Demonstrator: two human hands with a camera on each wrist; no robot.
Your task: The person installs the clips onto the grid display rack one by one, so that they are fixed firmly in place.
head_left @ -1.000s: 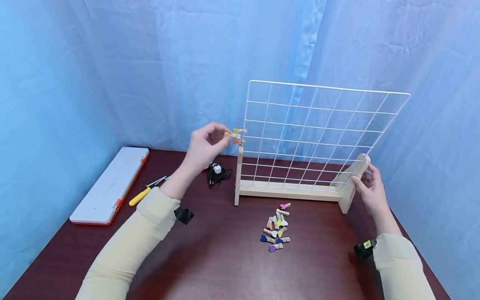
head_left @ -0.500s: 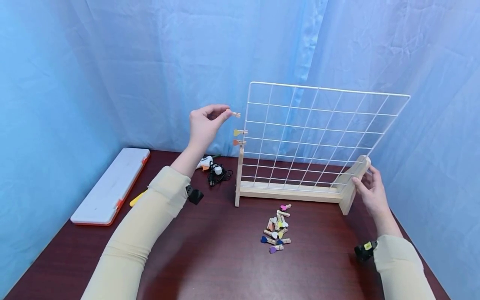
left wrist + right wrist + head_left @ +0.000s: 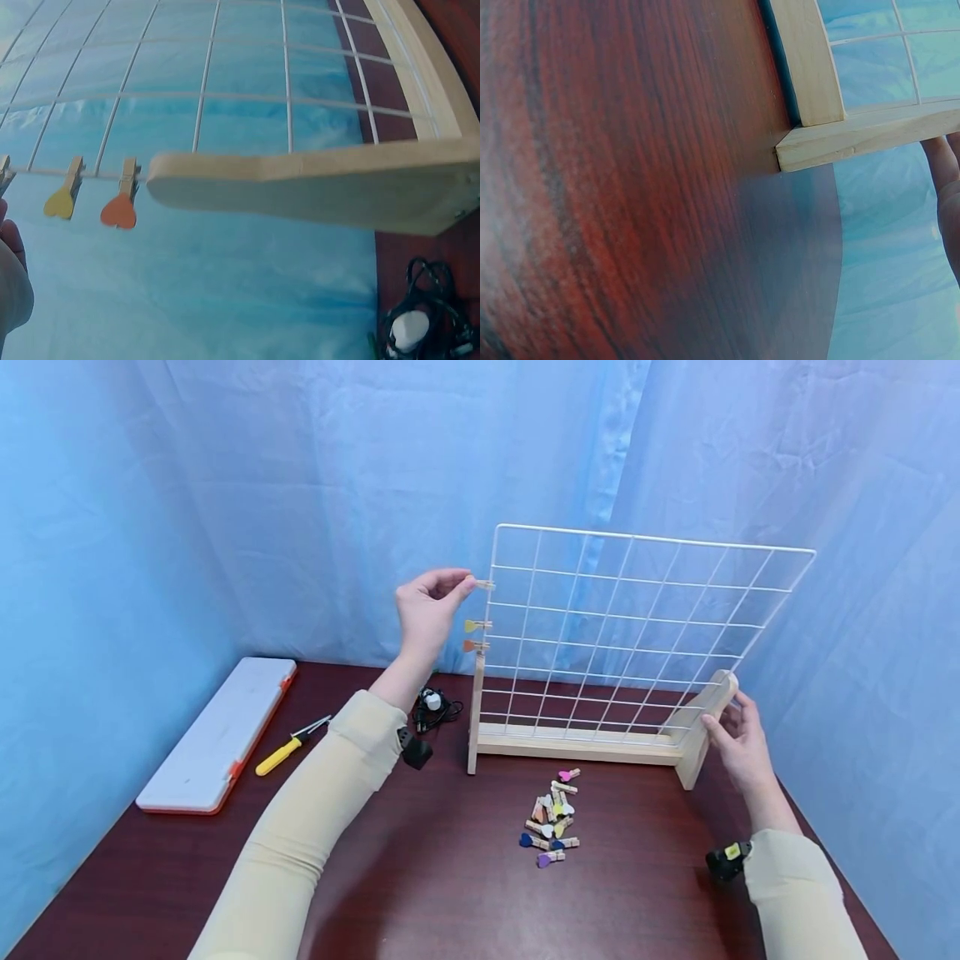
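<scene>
My left hand (image 3: 431,610) pinches a small wooden clothespin (image 3: 486,584) at the left side wire of the white wire grid (image 3: 592,610). Lower on that wire sit a clothespin with a yellow heart (image 3: 60,202) and one with an orange heart (image 3: 120,211). My right hand (image 3: 738,743) grips the right upright (image 3: 705,727) of the wooden stand (image 3: 577,749), thumb in front and fingers behind. In the left wrist view only part of the left hand shows at the left edge, and the heart of the pinched clothespin is hidden by the fingers.
Several heart clothespins (image 3: 551,810) lie in a loose pile in front of the stand. To the left are a white case (image 3: 217,735) with orange trim and a yellow-handled screwdriver (image 3: 279,757). A black cable (image 3: 437,714) lies behind the left forearm. Blue curtains surround the table.
My left hand rose from beside the yellow-heart clothespin, then moved right, bringing the pinched clothespin to the side wire. The right hand has stayed on the upright.
</scene>
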